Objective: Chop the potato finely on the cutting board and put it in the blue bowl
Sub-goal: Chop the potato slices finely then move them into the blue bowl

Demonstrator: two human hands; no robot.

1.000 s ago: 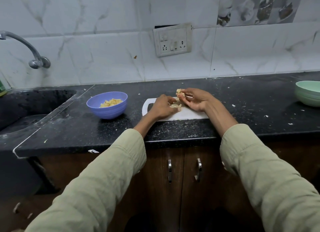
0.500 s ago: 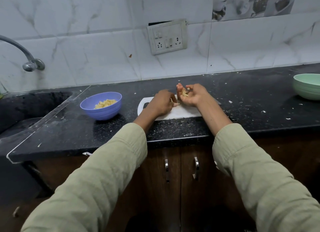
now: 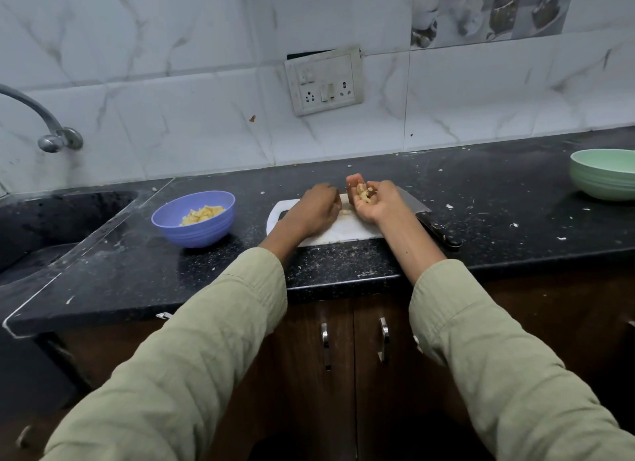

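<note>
Small pale-yellow potato pieces [image 3: 362, 193] are cupped in the upturned right hand [image 3: 372, 201] above the white cutting board [image 3: 330, 232], more are held in the blue bowl [image 3: 194, 218] at 9 o'clock, while the left hand [image 3: 318, 209], knuckles up with curled fingers, shows no discernible grip.

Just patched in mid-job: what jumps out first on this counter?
The right hand is cupped palm-up over the white plastic cutting board, holding a heap of pale chopped potato pieces, with the left hand beside it over the board. To their left, the blue plastic bowl already holds chopped potato. A black-handled cleaver lies right of the board.
</note>
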